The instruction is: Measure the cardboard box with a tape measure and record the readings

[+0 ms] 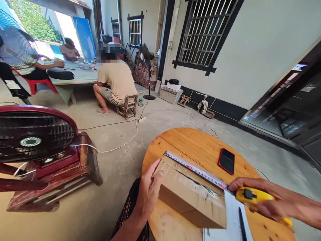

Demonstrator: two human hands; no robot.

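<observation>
A taped cardboard box sits on the round wooden table right in front of me. My left hand grips the box's left end, thumb on top and fingers at the far side. In my right hand is a yellow tape measure, its case wrapped by the fingers. The white blade runs out along the box's far top edge, its hooked end near my left fingertips. Under the right end of the box lies white paper, with a dark pen on it.
A phone in a red case lies on the table's far right. A red fan stands on a wooden stool at left. Beyond, a person sits on a small chair near a long table; cords cross the floor.
</observation>
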